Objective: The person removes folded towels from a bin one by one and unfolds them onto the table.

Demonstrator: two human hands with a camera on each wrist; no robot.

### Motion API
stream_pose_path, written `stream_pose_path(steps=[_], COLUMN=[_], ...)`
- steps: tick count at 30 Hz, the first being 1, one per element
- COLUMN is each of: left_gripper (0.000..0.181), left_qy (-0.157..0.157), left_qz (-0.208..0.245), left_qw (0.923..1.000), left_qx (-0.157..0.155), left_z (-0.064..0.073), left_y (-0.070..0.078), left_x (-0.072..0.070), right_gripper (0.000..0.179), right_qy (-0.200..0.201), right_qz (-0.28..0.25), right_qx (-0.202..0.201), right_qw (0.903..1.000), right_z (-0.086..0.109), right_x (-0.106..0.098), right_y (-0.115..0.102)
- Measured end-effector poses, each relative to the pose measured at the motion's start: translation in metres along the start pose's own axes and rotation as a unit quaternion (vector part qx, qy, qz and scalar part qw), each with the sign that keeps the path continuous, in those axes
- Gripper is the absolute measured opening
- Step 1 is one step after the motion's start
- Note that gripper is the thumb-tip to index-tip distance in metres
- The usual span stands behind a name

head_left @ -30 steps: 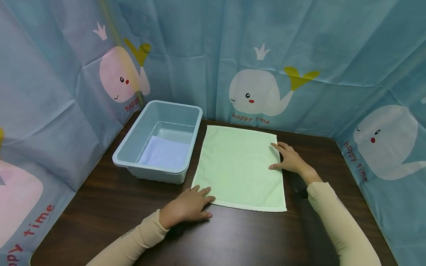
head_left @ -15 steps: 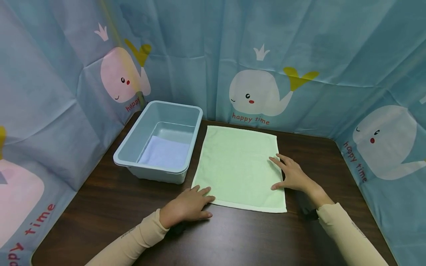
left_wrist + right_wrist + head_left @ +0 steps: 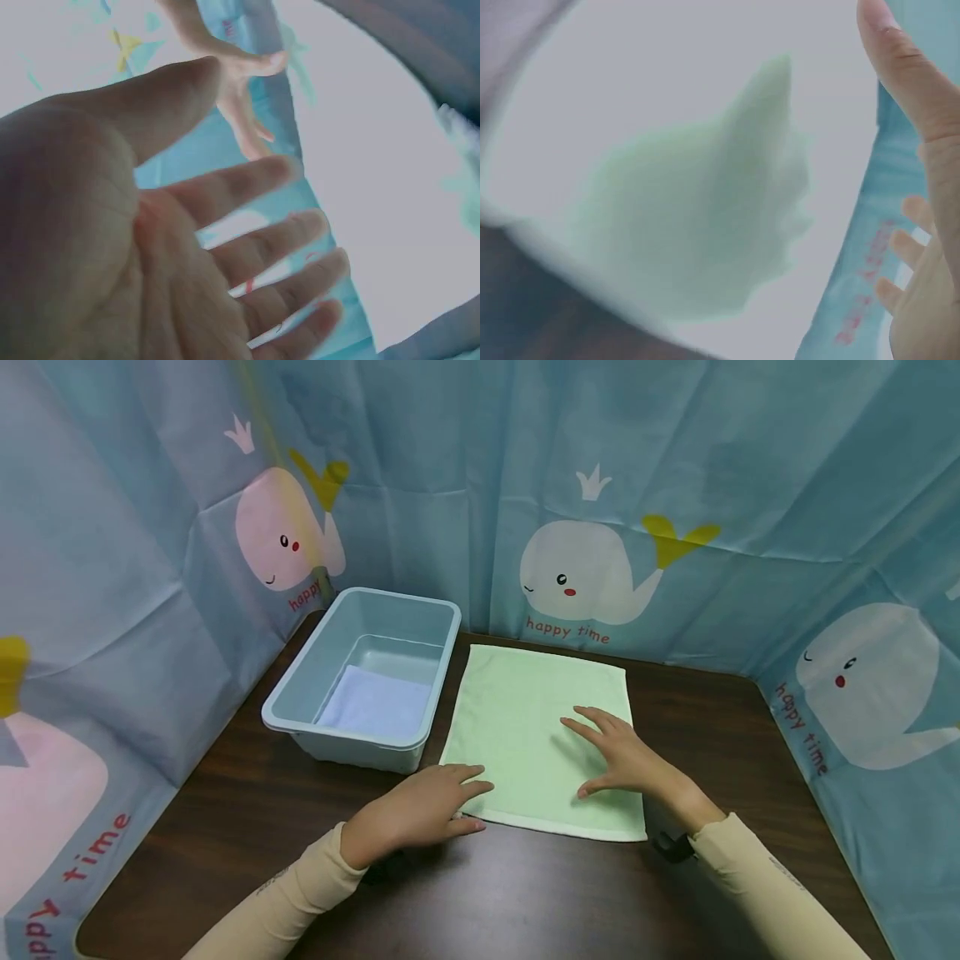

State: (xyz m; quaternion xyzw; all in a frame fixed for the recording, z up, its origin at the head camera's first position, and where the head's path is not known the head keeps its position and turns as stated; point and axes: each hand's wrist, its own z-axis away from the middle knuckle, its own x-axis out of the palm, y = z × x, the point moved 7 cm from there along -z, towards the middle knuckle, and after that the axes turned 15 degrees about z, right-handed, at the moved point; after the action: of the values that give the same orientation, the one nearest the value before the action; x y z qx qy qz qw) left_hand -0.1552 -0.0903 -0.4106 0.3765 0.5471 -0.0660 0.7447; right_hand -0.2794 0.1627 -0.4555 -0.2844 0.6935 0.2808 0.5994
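A light green square towel [image 3: 525, 727] lies spread flat on the dark wooden table. Over its lower left corner is my left hand [image 3: 420, 806], fingers stretched out. In the left wrist view the same hand's palm [image 3: 180, 262] faces the camera with nothing in it, and the towel [image 3: 375, 150] shows beyond. My right hand [image 3: 630, 764] hovers above the towel's right half with fingers spread, casting a shadow on the cloth. The right wrist view shows that shadow on the towel [image 3: 705, 195] and a thumb [image 3: 911, 71] at the right edge.
Left of the towel stands a light blue plastic basin [image 3: 435, 710] with a folded lavender cloth [image 3: 378, 702] on its bottom. A blue curtain [image 3: 420, 543] printed with whales surrounds the back and sides of the dark table [image 3: 697, 710].
My right hand has moved from the towel's right edge, first toward me, then left over the cloth. My left hand has shifted slightly and appears raised off the towel corner.
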Motion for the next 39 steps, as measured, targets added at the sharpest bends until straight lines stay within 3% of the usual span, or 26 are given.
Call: stream_pose_path(steps=[6, 11, 17, 25, 32, 39], left_gripper=[0.066, 0.071, 0.077, 0.082, 0.086, 0.089], left_qy=[0.066, 0.125, 0.183, 0.205, 0.235, 0.28], left_qz=[-0.007, -0.008, -0.02, -0.004, 0.018, 0.032], left_qw=[0.9965, 0.9907, 0.9828, 0.9717, 0.9529, 0.9283], left_qx=[0.052, 0.052, -0.008, -0.117, -0.191, -0.243], left_z=[0.01, 0.021, 0.035, 0.059, 0.086, 0.112], left_y=[0.01, 0.004, -0.028, -0.076, -0.104, -0.125], left_x=[-0.031, -0.058, -0.082, -0.099, -0.111, -0.118], right_gripper=[0.118, 0.119, 0.12, 0.118, 0.115, 0.113], right_qy=[-0.009, -0.001, 0.048, 0.052, 0.042, 0.019], right_qz=[-0.009, -0.011, -0.023, -0.057, -0.089, -0.103], right_qx=[-0.019, -0.035, -0.078, -0.099, -0.098, -0.096], right_qw=[0.9997, 0.9993, 0.9955, 0.9921, 0.9903, 0.9899], right_z=[-0.04, -0.075, -0.113, -0.153, -0.177, -0.193], right_x=[-0.019, -0.038, -0.069, -0.086, -0.094, -0.095], right_y=[-0.017, -0.03, -0.052, -0.072, -0.084, -0.094])
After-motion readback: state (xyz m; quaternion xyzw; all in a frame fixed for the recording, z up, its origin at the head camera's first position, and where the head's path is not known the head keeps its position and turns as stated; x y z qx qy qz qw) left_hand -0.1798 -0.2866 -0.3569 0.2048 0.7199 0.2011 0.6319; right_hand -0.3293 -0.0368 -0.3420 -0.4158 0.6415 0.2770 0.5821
